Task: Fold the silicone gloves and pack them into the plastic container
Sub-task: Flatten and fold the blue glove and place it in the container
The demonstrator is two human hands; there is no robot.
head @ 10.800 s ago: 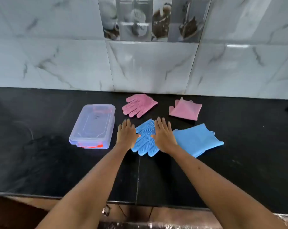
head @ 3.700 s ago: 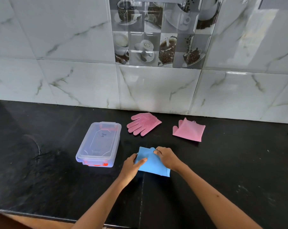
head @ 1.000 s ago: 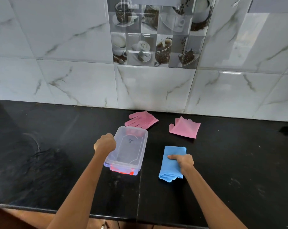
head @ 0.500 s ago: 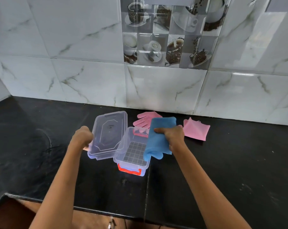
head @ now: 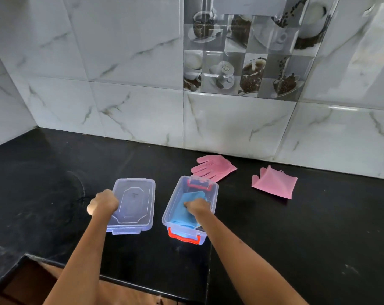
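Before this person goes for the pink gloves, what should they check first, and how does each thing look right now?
1. Container open: ok, the lid is off and lies to its left.
2. Folded blue gloves sit inside the container: ok, the right hand rests on them.
3. Blue gloves lie flat enough to leave room: cannot tell, the hand covers them.
4. Right hand free: not ok, it is down in the container.
5. Left hand free: not ok, it grips the lid's edge.
6. Pink gloves folded: not ok, one pink glove lies spread flat; the other pink glove looks folded.
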